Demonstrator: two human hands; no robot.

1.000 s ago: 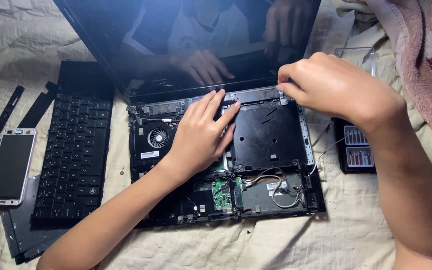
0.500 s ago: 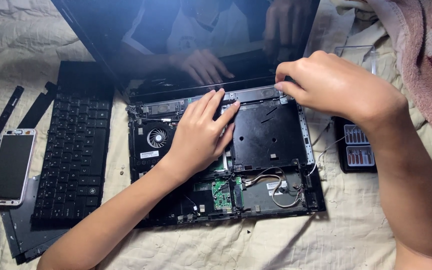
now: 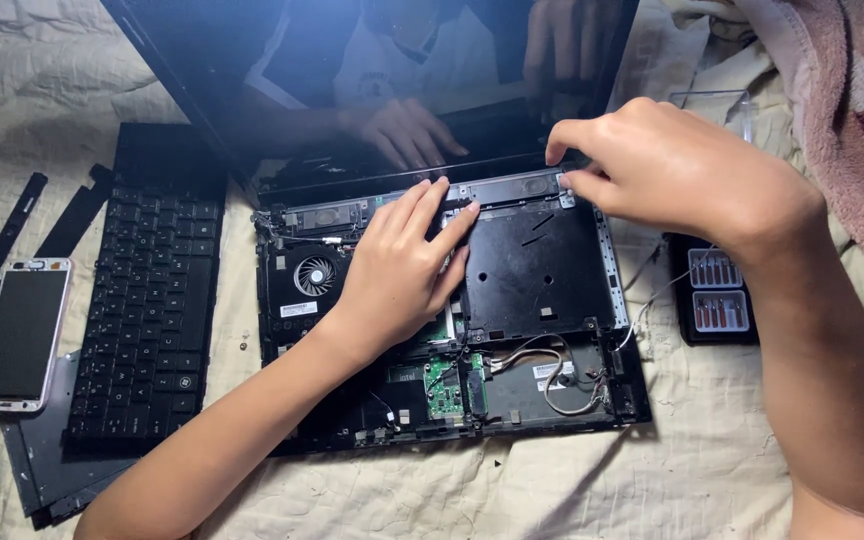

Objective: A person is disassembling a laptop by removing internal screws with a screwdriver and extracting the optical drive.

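With the keyboard [image 3: 147, 300] already lying off to the side, the left hand [image 3: 397, 270] is pressing flat, fingers spread, on the opened laptop [image 3: 542, 270] on the cloth, while the right hand [image 3: 672, 170] is pinching its rear hinge strip [image 3: 502, 187], boards and fan [image 3: 314, 275] not yet removed.

Dark, glossy laptop screen [image 3: 352, 90], tilted up behind the opened base, mirrors a person. Phone [image 3: 22, 335], far left, shows a dark rectangular screen in a pale frame. Small white label [image 3: 298, 309] sits below the fan [image 3: 314, 275].
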